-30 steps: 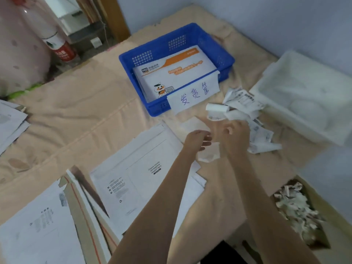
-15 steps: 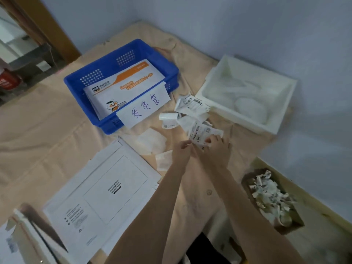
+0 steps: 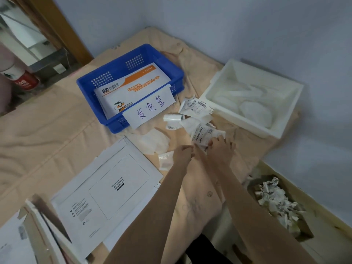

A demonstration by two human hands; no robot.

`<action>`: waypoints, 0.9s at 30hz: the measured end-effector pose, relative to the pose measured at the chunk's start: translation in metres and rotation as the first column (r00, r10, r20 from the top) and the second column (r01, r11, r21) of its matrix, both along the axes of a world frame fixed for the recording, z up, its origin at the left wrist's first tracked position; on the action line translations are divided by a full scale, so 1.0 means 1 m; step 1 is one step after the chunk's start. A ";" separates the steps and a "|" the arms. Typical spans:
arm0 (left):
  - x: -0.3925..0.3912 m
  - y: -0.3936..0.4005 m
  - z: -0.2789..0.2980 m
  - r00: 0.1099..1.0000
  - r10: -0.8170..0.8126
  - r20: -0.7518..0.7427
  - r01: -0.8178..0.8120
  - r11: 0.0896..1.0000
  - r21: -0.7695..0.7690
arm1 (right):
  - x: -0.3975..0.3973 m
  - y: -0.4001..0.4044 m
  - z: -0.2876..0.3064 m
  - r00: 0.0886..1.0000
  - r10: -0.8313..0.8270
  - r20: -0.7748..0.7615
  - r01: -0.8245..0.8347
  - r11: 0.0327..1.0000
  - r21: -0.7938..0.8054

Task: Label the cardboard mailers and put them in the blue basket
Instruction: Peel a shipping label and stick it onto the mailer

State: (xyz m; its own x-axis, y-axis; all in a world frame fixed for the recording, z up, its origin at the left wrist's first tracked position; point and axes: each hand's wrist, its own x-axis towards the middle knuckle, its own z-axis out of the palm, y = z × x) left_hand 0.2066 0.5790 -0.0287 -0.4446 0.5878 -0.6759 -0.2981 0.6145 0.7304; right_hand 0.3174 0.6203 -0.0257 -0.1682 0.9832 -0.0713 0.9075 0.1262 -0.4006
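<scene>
Your right hand (image 3: 221, 147) pinches a barcoded label (image 3: 204, 135) at centre-right, your left hand (image 3: 183, 154) apparently gripping its lower edge, while the blank mailer (image 3: 106, 187) lies lower left, nearer your left, long axis running toward the blue basket (image 3: 106, 80).

My head view is dim and bluish, with soft, even light and no hard glare. The white bin (image 3: 253, 100) at two o'clock looks washed out, its contents hard to tell. Faint shadows sit under my forearms. Straight lines bow toward the edges, and the corners at seven and eleven o'clock blur.
</scene>
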 end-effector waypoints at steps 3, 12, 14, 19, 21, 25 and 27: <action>-0.001 -0.003 -0.001 0.999 0.008 -0.041 -0.007 1.000 0.017 | -0.007 -0.004 0.000 0.998 -0.069 -0.011 0.069 0.996 0.061; 0.003 -0.011 0.027 0.987 0.106 0.119 -0.136 0.950 0.282 | -0.037 -0.019 0.021 0.509 -0.350 -0.786 0.082 0.929 -0.360; -0.003 -0.017 0.028 0.979 0.147 0.142 -0.181 0.944 0.275 | -0.038 -0.020 0.026 0.464 -0.367 -0.806 0.058 0.921 -0.386; -0.011 -0.032 0.031 0.967 0.142 0.214 -0.206 0.925 0.319 | -0.037 -0.030 0.026 0.571 -0.236 -0.787 -0.034 0.950 -0.310; -0.012 -0.038 0.034 0.962 0.143 0.231 -0.215 0.921 0.325 | -0.036 -0.037 0.028 0.563 -0.237 -0.791 -0.036 0.950 -0.310; -0.018 -0.046 0.037 0.963 0.156 0.219 -0.219 0.927 0.304 | -0.033 -0.051 0.033 0.501 -0.278 -0.820 -0.094 0.924 -0.371; -0.020 -0.049 0.038 0.961 0.171 0.218 -0.232 0.928 0.292 | -0.032 -0.057 0.032 0.576 -0.226 -0.786 -0.142 0.919 -0.368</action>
